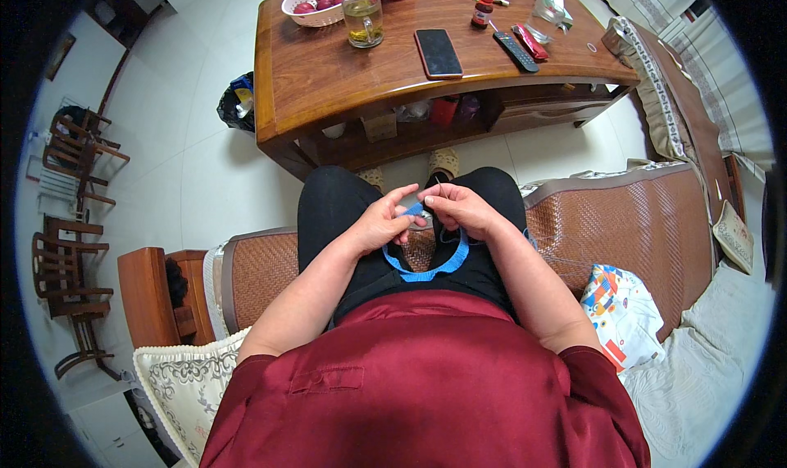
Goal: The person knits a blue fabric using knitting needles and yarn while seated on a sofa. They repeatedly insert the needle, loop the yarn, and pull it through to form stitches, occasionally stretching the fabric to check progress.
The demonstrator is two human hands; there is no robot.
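A narrow blue knitted band (pixel 435 274) hangs in a loop over my lap, between my two hands. My left hand (pixel 388 219) pinches one part of it, with the index finger stretched out. Close beside it, my right hand (pixel 456 206) grips a thin needle (pixel 440 186) between thumb and fingertips, near the blue edge. Some of the stitches are hidden by my fingers. Thin yarn (pixel 562 261) trails from the right side of my lap across the woven seat to a patterned white bag (pixel 621 314).
In front stands a wooden coffee table (pixel 344 68). It bears a phone (pixel 438 53), a glass mug of tea (pixel 364 22), a fruit basket (pixel 307 18), a remote control (pixel 515 51) and a small bottle (pixel 482 12). A black rubbish bag (pixel 233 108) sits left of it.
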